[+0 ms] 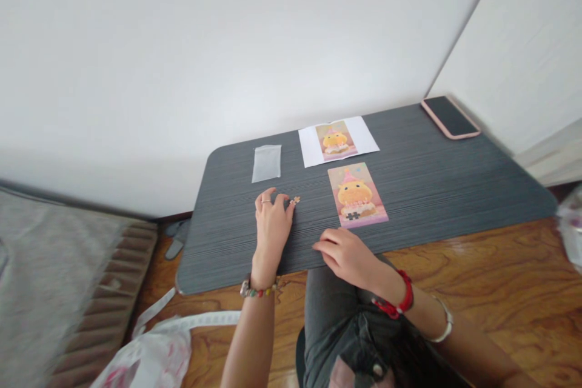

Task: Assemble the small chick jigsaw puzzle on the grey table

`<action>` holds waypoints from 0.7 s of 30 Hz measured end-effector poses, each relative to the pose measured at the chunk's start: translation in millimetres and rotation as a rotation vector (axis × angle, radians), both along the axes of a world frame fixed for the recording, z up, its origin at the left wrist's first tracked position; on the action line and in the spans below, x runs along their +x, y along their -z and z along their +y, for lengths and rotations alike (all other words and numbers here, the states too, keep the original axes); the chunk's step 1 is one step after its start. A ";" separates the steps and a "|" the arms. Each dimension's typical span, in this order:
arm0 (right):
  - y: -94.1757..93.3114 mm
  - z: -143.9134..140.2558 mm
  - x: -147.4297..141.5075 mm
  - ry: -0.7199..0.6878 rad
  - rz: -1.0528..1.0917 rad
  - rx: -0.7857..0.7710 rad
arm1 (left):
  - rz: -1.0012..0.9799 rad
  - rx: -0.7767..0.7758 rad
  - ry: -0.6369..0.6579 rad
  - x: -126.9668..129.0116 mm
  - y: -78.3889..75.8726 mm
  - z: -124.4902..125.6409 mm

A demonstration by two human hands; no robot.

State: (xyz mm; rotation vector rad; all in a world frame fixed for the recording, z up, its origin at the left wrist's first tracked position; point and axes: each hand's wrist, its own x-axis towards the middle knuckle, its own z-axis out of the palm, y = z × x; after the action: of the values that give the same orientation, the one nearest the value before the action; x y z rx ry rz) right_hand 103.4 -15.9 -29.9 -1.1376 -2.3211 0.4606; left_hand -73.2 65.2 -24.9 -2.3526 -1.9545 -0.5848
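A small puzzle piece (296,199) shows at the thumb and index fingertips of my left hand (273,221), which is closed on it low over the dark tabletop. The other fingers of that hand are bent. To the right lies a jigsaw puzzle (357,194) with a yellow character in a pink party hat on a cake; a dark, piece-shaped gap shows near its lower left. My right hand (348,256) is at the table's front edge just below the puzzle, fingers loosely bent and apart, nothing visible in them.
Behind the puzzle lies a creased white sheet (308,147) printed with the same picture. A translucent pouch (267,163) is at the back left of the table (218,224). A phone (450,116) in a pink case lies at the far right. A white wall borders the back.
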 end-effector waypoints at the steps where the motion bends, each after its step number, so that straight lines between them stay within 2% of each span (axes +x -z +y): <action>1: -0.1 -0.2 0.6 -0.001 0.001 -0.001 | -0.002 0.003 0.000 1.1 0.2 1.1; 8: -1.5 -0.3 7.3 0.004 0.010 -0.007 | -0.037 -0.034 0.029 2.4 2.5 6.5; 14: -3.6 3.1 12.6 0.133 0.129 -0.021 | -0.127 -0.035 0.133 8.6 -7.1 -19.9; 17: -5.1 4.0 16.3 0.198 0.146 -0.029 | -0.178 -0.035 0.252 16.8 -12.6 -38.5; 21: -4.0 3.2 16.8 0.190 0.049 -0.034 | -0.203 -0.057 0.452 20.5 -11.0 -51.7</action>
State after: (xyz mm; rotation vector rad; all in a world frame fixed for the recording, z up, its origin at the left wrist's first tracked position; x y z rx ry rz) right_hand 120.3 -12.6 -25.9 -1.3327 -2.1457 0.4530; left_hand -52.7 13.5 -13.9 -2.8941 -1.5117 -0.8256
